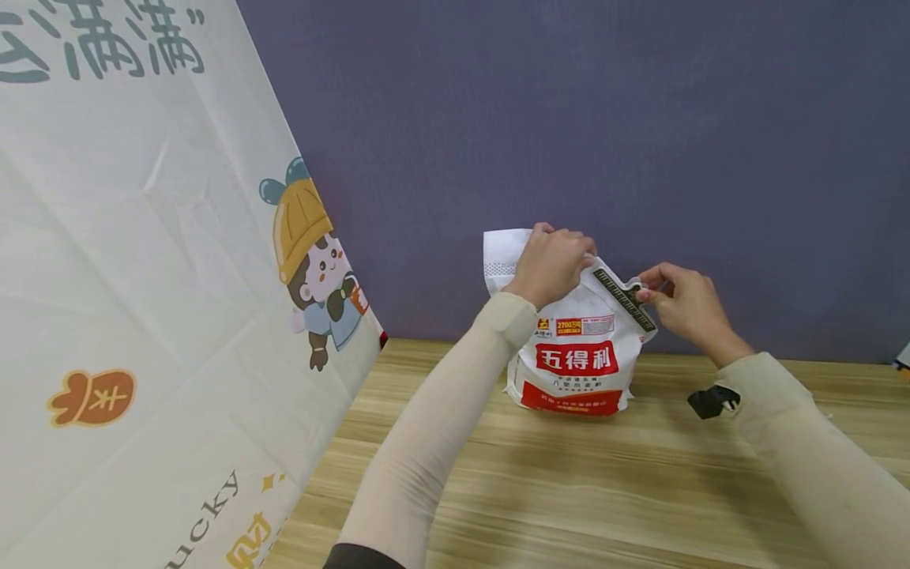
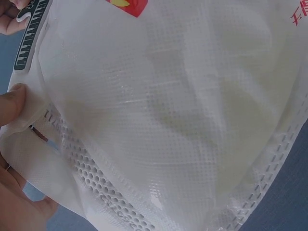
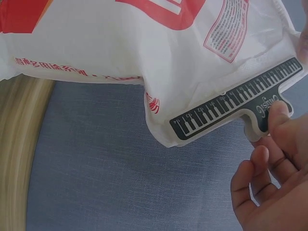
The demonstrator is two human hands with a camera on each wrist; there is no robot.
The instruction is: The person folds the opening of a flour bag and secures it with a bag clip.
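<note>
A white flour bag (image 1: 569,316) with red labels stands upright on the wooden table, its top folded over. My left hand (image 1: 554,265) grips the folded top edge from above; the left wrist view shows the thumb (image 2: 12,103) pressed on the fold. On the right part of the top sits a black-and-white bag clip (image 1: 623,299) with a piano-key print, lying along the slanted edge. My right hand (image 1: 686,304) pinches the clip's handle between thumb and fingers. In the right wrist view the clip (image 3: 236,101) spans the bag's edge, while the other fingers curl loosely below.
The wooden table (image 1: 569,482) meets a dark blue-grey wall (image 1: 569,118) behind the bag. To the left hangs a white printed sheet (image 1: 142,276) with cartoon figures. A dark object (image 1: 711,401) is at the right wrist, and a partly cut-off item (image 1: 903,359) shows at the right edge.
</note>
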